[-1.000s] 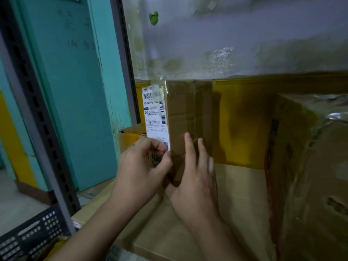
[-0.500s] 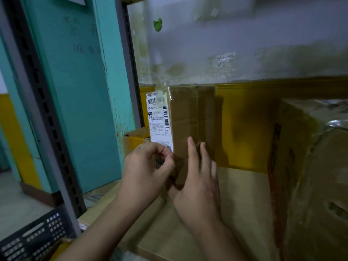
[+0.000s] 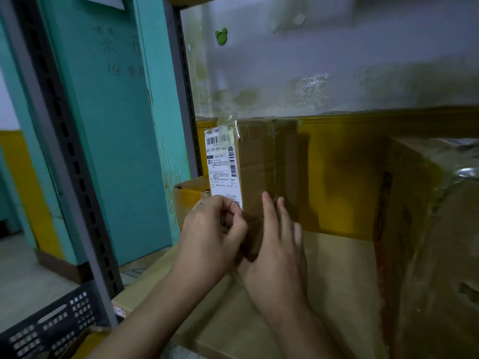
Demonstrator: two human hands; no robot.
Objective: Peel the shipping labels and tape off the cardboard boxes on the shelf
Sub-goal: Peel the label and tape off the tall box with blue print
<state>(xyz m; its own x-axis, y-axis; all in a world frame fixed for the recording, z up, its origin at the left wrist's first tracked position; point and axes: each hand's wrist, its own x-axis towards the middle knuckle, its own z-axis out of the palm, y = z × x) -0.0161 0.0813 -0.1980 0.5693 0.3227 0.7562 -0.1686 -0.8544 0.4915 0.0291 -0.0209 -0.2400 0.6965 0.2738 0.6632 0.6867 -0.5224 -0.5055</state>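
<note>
A tall brown cardboard box point(image 3: 261, 161) stands upright on the shelf against the back wall. A white shipping label point(image 3: 223, 167) with barcodes covers its left face, and clear tape point(image 3: 228, 128) crinkles over its top corner. My left hand point(image 3: 212, 234) pinches the label's bottom edge between thumb and curled fingers. My right hand point(image 3: 277, 250) lies flat against the box's front face, fingers straight and pointing up.
A larger tape-wrapped box point(image 3: 427, 229) fills the right side of the shelf point(image 3: 334, 281). A small yellow-taped box point(image 3: 189, 195) sits behind the left hand. Grey slotted uprights point(image 3: 70, 177) frame the shelf's left side. A dark plastic crate point(image 3: 49, 325) sits at lower left.
The view has shifted slightly down and left. My left hand's fingers have tightened on the label's bottom edge. The right hand stays flat on the box.
</note>
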